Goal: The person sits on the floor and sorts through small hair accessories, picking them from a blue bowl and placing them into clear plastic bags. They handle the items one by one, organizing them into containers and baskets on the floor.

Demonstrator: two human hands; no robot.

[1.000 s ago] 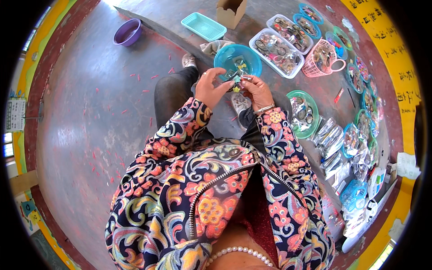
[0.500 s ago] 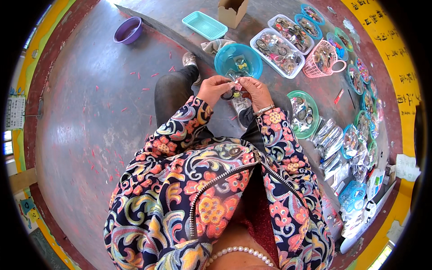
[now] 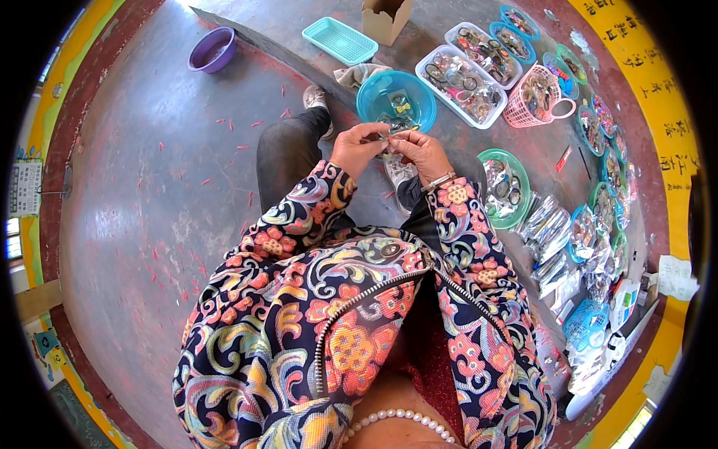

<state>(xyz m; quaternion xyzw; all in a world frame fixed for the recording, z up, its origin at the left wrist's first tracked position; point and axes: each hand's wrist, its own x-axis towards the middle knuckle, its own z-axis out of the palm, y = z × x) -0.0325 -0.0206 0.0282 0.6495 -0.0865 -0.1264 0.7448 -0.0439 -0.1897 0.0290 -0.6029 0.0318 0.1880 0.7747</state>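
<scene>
My left hand and my right hand meet above my shoe, fingertips pinched close together. Something small is between them, mostly hidden by the fingers, and I cannot make out its kind. Just beyond the hands stands a round blue basin. Inside it lies a clear packet with a yellow bow piece, along with other small dark and clear-wrapped pieces near the fingertips.
Right of my knee sits a green basin of dark rings and packets. White trays, a pink basket and many packed bowls stand farther right. Clear packets lie piled there. A turquoise basket and purple basin stand at the back.
The dark ring and pink piece that hung below my fingers no longer show there. My fingertips have drawn closer together and cover what they hold.
</scene>
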